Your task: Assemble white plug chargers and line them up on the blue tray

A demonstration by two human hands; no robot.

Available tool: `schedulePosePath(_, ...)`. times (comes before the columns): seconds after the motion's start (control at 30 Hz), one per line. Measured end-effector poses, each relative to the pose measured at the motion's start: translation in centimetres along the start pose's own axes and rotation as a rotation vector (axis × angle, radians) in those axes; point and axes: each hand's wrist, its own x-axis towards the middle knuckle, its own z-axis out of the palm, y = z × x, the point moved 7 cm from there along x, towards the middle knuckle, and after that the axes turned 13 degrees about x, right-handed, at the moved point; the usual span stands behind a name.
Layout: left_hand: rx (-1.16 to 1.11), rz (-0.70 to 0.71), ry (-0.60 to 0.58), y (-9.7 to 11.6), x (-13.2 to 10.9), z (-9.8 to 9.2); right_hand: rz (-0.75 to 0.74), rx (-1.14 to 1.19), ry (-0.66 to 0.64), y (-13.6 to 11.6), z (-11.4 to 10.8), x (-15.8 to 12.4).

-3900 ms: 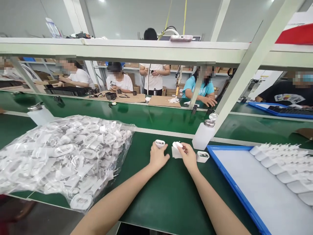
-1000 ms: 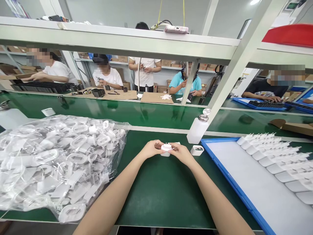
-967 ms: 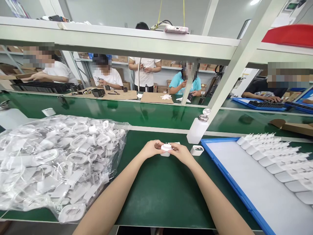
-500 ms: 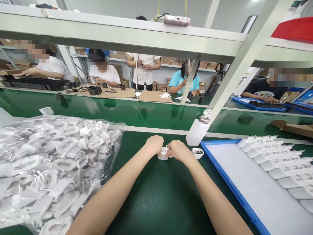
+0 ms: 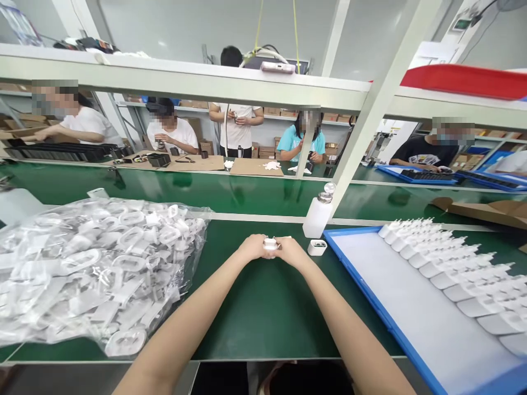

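Observation:
Between both hands, above the green tabletop (image 5: 263, 312), is a small white plastic housing (image 5: 270, 243). My left hand (image 5: 253, 248) is closed on its left side, and my right hand (image 5: 289, 251) grips it from the right. A second white housing (image 5: 317, 248), with dark parts inside, stands just right of my right hand. Behind it stands a white bottle (image 5: 318, 215) with a metal cap. The fingertips are small and partly hidden around the held piece.
A clear plastic bag (image 5: 181, 258) of white parts covers the left side. At right, a blue-rimmed tray (image 5: 362, 282) holds rows of white pieces. A slanted metal post (image 5: 366, 115) rises behind the bottle. Several people sit or stand across the bench.
The view has tilted up and shifted, showing the table's front edge. Both hands remain on the white housing, which now shows a different side, with the hands closer together around it.

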Motion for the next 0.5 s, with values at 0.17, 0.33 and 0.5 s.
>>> schedulePosePath(0.17, -0.492, -0.019, 0.020, -1.9, -1.0, 2.9, 0.089, 0.142, 0.210, 1.4, 1.8, -2.3)
schedulePosePath(0.33, -0.766, 0.164, -0.239, -0.7, -1.9, 3.7, 0.043, 0.227, 0.290, 0.3, 2.9, -3.2)
schedulePosePath(0.5, -0.809, -0.033, -0.128, -2.6, -1.1, 3.9, 0.124, 0.267, 0.365, 1.8, -0.2, -3.3)
